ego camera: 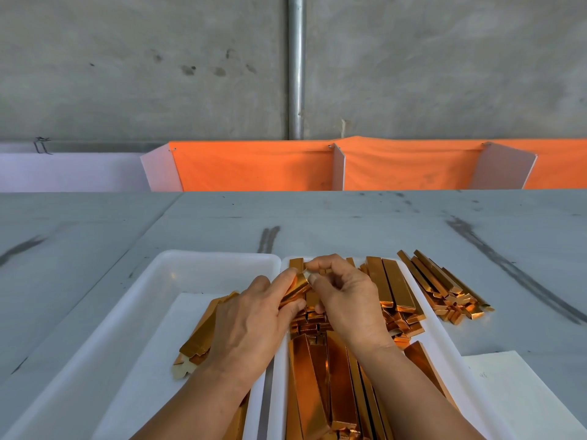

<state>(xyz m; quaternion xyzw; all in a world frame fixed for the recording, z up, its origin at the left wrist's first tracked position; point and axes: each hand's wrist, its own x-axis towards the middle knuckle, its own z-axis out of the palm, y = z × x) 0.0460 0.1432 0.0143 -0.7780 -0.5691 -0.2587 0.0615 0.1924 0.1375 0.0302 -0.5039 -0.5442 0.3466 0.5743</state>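
Over white tray (pixel 454 369), left hand (pixel 251 315) and right hand (pixel 346 300) pinching one gold carton (pixel 295 289), paper sheet (pixel 514 395), writing illegible

Metallic copper-gold carton (pixel 295 289) between left grip (pixel 251 322) and right grip (pixel 346 300); matching copper-gold cartons (pixel 317 385) beneath the grips fill a white tray (pixel 444 338). Left of the grips, a second white tray (pixel 190 258) holds duller gold blanks (pixel 203 331). Tabletop (pixel 349 223) pale grey, streaked black; beyond the grips, orange cloth (pixel 254 166) against a mottled grey wall (pixel 127 58).

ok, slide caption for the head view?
Left hand and right hand hold a gold carton above the right tray; flat blanks lie in left tray.
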